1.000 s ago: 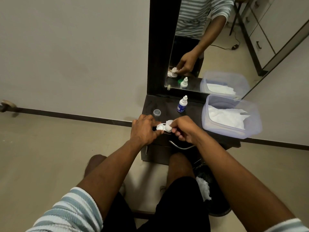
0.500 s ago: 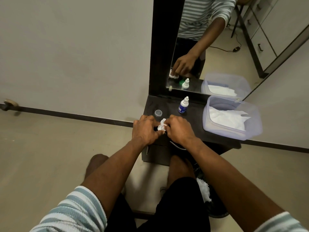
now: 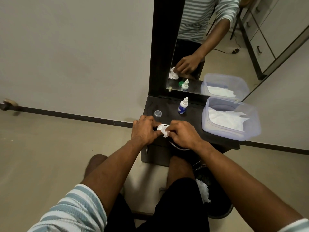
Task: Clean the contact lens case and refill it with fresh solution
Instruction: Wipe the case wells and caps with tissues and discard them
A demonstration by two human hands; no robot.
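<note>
Over the front edge of a small dark vanity table (image 3: 197,119), my left hand (image 3: 144,129) grips a white contact lens case (image 3: 162,126). My right hand (image 3: 182,133) pinches a small wad of white tissue (image 3: 165,134) pressed against the case. Most of the case is hidden by my fingers. A loose translucent cap (image 3: 158,113) lies on the table behind my left hand. A small solution bottle (image 3: 183,106), with a white nozzle and blue label, stands upright further back.
A clear plastic tub (image 3: 250,131) holding white tissues sits on the table's right side. A mirror (image 3: 209,47) with a dark frame rises behind. A dark bin (image 3: 219,205) with crumpled tissue stands on the floor by my right knee.
My right hand has closed in on the case and now works the tissue against it. Both hands stay together over the table's front edge.
</note>
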